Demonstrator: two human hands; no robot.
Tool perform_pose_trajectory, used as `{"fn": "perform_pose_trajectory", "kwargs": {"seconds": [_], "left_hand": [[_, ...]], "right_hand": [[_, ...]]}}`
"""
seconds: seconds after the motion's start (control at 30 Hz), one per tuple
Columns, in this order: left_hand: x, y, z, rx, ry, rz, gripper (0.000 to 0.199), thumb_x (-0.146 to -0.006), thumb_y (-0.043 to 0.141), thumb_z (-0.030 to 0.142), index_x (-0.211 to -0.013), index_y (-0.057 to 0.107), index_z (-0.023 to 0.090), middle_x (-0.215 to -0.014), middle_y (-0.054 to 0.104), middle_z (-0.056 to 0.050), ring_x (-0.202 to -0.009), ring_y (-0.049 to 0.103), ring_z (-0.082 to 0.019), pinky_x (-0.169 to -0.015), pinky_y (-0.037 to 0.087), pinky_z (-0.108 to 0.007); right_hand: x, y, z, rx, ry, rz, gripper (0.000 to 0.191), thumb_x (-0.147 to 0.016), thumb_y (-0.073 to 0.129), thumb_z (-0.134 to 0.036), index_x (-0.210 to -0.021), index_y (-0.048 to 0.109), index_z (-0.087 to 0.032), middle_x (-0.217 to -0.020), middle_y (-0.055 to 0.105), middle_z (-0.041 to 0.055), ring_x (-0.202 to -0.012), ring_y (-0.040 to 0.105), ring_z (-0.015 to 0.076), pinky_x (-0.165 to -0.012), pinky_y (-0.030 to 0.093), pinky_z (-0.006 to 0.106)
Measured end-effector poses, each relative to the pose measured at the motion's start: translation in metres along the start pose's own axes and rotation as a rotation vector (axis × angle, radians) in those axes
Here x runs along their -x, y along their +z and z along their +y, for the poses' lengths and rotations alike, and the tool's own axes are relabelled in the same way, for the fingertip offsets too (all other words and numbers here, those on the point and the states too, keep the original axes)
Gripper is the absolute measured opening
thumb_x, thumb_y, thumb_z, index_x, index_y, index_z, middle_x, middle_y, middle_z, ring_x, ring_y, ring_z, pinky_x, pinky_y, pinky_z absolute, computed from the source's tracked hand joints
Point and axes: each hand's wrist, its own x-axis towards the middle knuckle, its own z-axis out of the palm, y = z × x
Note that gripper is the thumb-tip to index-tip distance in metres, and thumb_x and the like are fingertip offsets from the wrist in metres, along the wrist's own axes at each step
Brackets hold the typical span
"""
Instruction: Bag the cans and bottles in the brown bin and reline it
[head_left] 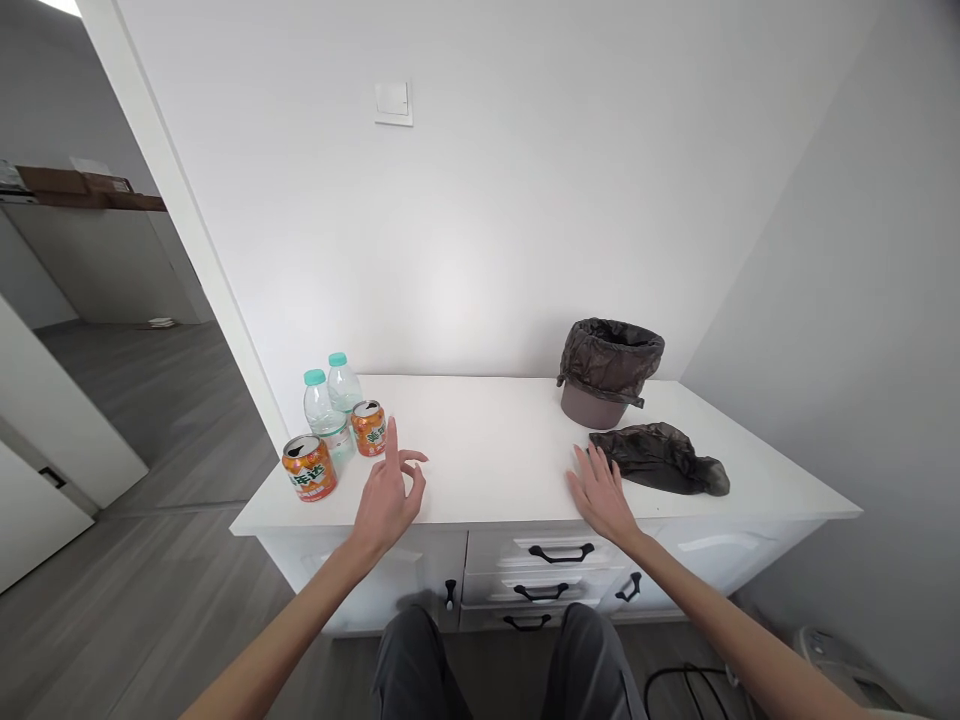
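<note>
- The person's left hand is held above the front left part of the white, flat-topped surface, index finger stretched straight forward, thumb and other fingers loosely bent, with nothing gripped.
- That index fingertip comes just beside an orange metal drink can with green-and-white lettering; I can't tell whether they touch.
- A second orange can of the same pattern stands nearer the surface's left front corner. Both cans are upright, and their tops show dark openings.
- Two clear plastic bottles with teal caps stand upright close together behind them, one nearer the front, the other further back, near the wall.
- Over on the other side, the right hand is spread, palm down and fingers apart, holding nothing; its fingertips are at the left end of a crumpled black plastic bag lying on the surface.
- Just behind that bag, a round brown bin stands upright, a black plastic liner folded down over its rim.
- Below the surface I see white drawers with curved black handles, between and beyond the person's grey-trousered knees.
</note>
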Motion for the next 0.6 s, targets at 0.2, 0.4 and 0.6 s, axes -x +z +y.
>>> {"fn": "perform_pose_trajectory", "kwargs": {"seconds": [0.2,0.4,0.6], "left_hand": [[0.012,-0.013,0.017,-0.024,0.020,0.033,0.081,-0.097,0.050,0.024,-0.165,0.007,0.026,-0.120,0.072,-0.004,-0.083,0.070,-0.018,-0.091,0.053,-0.038],[0.033,0.000,0.018,0.082,-0.152,-0.023,0.081,-0.095,0.051,0.025,-0.165,0.008,0.024,-0.109,0.070,-0.003,-0.074,0.069,-0.016,-0.069,0.053,-0.030],[0.037,0.031,0.011,0.103,-0.227,-0.068,0.089,-0.092,0.052,0.024,-0.165,0.001,0.023,-0.107,0.069,-0.003,-0.070,0.068,-0.014,-0.069,0.052,-0.029]], "right_hand": [[0.013,0.000,-0.036,0.004,-0.066,-0.069,0.070,-0.108,0.016,-0.054,-0.163,0.033,-0.014,-0.174,0.016,0.0169,-0.162,0.008,0.0319,-0.129,0.010,0.054],[0.025,-0.010,-0.052,-0.020,-0.010,-0.221,0.071,-0.108,0.014,-0.058,-0.165,0.032,-0.018,-0.174,0.019,0.0127,-0.162,0.012,0.0268,-0.130,0.005,0.050],[0.021,-0.019,-0.059,-0.048,0.036,-0.300,0.071,-0.108,0.014,-0.060,-0.167,0.025,-0.023,-0.176,0.011,0.0110,-0.162,0.003,0.0277,-0.129,0.000,0.051]]}}
